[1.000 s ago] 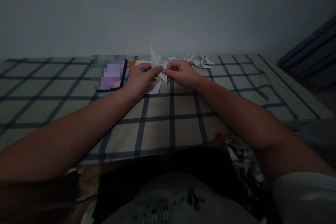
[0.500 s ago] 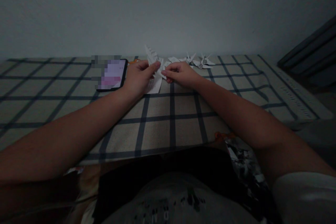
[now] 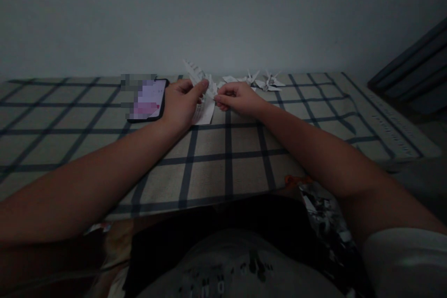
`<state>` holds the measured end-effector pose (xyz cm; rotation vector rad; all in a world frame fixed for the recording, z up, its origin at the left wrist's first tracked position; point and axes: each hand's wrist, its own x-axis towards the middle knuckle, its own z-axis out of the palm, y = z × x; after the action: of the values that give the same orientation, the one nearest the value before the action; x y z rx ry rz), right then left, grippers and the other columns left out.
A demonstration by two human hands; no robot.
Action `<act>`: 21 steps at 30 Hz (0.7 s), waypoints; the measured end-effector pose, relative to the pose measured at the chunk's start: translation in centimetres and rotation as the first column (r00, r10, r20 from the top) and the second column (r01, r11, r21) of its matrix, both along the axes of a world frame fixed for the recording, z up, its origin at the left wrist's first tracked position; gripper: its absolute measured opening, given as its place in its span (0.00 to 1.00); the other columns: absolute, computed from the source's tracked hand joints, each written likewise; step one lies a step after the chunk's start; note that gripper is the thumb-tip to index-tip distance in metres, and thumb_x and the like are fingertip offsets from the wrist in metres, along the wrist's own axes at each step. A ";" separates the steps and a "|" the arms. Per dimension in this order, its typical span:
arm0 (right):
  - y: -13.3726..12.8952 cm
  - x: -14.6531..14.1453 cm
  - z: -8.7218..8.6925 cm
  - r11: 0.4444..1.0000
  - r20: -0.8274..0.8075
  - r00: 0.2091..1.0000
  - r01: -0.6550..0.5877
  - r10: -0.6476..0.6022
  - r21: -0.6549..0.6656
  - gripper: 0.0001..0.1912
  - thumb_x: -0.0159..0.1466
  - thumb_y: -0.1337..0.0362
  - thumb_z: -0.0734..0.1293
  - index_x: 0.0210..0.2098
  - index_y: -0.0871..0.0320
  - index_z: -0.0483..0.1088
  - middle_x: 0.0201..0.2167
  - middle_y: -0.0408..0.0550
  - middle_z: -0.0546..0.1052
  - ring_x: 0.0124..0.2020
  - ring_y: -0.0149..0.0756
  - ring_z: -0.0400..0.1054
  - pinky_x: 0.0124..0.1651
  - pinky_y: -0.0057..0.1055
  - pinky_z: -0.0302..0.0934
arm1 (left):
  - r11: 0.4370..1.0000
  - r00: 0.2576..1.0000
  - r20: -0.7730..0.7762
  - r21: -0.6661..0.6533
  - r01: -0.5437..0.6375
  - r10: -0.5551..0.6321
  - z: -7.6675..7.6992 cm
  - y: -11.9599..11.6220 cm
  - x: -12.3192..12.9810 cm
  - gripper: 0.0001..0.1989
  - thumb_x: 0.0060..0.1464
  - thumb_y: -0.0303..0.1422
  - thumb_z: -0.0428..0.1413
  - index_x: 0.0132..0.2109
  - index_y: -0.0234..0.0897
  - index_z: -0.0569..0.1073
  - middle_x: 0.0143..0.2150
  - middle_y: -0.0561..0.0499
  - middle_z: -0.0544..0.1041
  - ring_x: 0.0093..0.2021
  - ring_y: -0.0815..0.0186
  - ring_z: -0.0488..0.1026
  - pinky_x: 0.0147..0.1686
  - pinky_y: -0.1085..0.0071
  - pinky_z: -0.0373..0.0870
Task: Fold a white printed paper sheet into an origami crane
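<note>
Between my two hands is a folded paper crane (image 3: 196,72) of white printed paper, one pointed part sticking up to the left. My left hand (image 3: 182,101) is closed on it, thumb against its side, and hides part of its body. The fingertips of my right hand (image 3: 239,98) pinch its right edge. Beneath the crane, partly covered by my left hand, lies a flat white printed sheet (image 3: 208,114). Just beyond my right hand are other paper cranes, one at the right (image 3: 269,83) and another partly hidden behind my knuckles (image 3: 250,77).
A phone (image 3: 149,100) with a lit screen lies left of my left hand. Under everything is a checked tablecloth (image 3: 213,172). The wall (image 3: 223,18) rises behind the table. A shiny crumpled bag (image 3: 326,216) is below the table's near edge at the right.
My left hand has shifted slightly left, and the upright point of the crane leans further left with it. My right hand stays almost in place, still pinching the paper.
</note>
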<state>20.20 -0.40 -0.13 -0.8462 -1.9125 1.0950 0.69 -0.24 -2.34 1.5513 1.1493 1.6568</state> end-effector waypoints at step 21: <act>0.7 0.7 -0.3 0.984 0.053 0.998 0.004 -0.013 0.180 0.11 0.70 0.63 0.68 0.30 0.56 0.66 0.27 0.39 0.66 0.30 0.30 0.63 0.37 0.27 0.63 | 0.986 0.995 0.014 -0.134 0.099 -0.098 1.5 -1.6 1.0 0.08 0.53 0.35 0.67 0.33 0.37 0.77 0.30 0.53 0.79 0.27 0.70 0.73 0.24 0.76 0.66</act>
<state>20.85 0.35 -0.40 -0.7888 -2.0166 0.8860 1.66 -1.82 -0.87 1.4912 1.1370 1.4885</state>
